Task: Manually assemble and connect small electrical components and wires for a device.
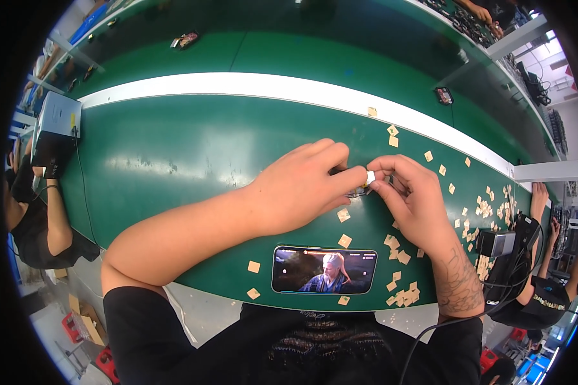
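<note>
Here's the head view, and the phone (pixel 324 270) is our landmark, lying flat on the green worktop (pixel 173 141) with its lit screen facing up. Beyond the phone's right half, both hands meet! The right hand (pixel 408 192) pinches a small white piece (pixel 370 178), thumb and forefinger closed narrowly on it. The left hand (pixel 308 179) comes in from the other side, fingers curled, thumb and forefinger about a small part (pixel 358 192), mostly hidden, dark where it shows. So there's the action: white piece and small part close together between the hands, beyond the phone; whether they touch, I can't tell.

Cream squares (pixel 401 298) lie loose to the right of the phone, a few more to its left and beyond it, and a thick scatter far off to its right. Out there, too, sits a dark boxy device (pixel 496 243). Well left of the phone and farther back stands a metal box (pixel 56 135), a cable trailing down. Beyond the phone and the hands, a white ledge (pixel 237 83) borders the worktop.
</note>
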Available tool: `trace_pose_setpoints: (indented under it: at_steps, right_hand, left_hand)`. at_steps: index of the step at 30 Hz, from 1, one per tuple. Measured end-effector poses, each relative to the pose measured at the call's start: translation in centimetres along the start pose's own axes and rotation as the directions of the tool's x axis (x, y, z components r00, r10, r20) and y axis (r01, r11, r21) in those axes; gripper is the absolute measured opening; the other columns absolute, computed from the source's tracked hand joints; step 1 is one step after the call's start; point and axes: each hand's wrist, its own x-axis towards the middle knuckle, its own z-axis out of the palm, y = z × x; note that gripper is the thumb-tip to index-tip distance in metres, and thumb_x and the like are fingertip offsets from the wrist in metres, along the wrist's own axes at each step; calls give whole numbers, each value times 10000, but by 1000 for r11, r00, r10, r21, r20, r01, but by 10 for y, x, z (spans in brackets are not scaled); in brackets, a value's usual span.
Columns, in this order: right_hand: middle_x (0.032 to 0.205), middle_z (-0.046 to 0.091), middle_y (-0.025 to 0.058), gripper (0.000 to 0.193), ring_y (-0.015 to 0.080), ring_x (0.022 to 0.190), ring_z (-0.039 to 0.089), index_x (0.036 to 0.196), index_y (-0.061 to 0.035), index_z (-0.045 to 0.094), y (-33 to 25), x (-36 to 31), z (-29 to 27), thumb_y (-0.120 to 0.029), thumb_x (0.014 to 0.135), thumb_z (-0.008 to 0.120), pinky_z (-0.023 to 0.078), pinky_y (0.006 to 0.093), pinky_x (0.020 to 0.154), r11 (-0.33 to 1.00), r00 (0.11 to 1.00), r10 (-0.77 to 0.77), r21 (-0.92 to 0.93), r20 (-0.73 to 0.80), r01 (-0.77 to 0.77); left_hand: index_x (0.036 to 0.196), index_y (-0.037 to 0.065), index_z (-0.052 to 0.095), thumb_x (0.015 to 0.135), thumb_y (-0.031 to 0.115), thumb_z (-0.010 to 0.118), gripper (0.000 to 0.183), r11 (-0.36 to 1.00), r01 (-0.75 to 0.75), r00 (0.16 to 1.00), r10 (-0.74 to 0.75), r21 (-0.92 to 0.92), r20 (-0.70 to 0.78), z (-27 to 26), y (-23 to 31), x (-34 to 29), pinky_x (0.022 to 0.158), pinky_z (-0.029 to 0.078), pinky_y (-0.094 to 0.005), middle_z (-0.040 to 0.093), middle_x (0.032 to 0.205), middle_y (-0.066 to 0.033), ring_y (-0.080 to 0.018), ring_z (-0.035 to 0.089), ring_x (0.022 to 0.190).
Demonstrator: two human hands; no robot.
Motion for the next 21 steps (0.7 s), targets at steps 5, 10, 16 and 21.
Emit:
trace_pose_setpoints:
  at_steps: [5,10,16,21]
  right_hand:
    - [981,697,61,243,38,798,620,1224,22,700,16,6,-5,25,985,741,517,233,695,911,991,88,395,99,-120]
    - [937,711,53,203,37,707,547,1180,43,716,15,7,-9,26,979,746,456,239,624,934,989,97,333,108,-127]
    - [906,707,83,163,103,714,606,1141,25,729,3,5,-12,25,978,736,492,270,643,983,989,91,151,116,-108]
    - [938,710,148,151,328,824,724,1112,-7,739,-9,3,-4,-9,960,733,573,407,725,995,995,-72,-61,66,76]
  left_hand:
    - [1155,149,731,867,163,854,313,1000,-12,1000,12,16,20,-4,0,1,870,560,-421,596,1082,-74,-289,634,1016]
    - [1174,158,758,862,148,857,328,998,-53,998,52,26,33,-6,-2,3,870,567,-421,602,1083,-71,-286,641,1016]
    - [1161,124,751,860,134,852,317,999,-31,999,30,23,22,-2,0,1,884,567,-427,612,1089,-78,-295,637,1038]
    - [1106,101,733,870,141,837,260,999,-29,999,29,21,14,-4,0,1,876,571,-414,618,1083,-78,-292,636,1040]
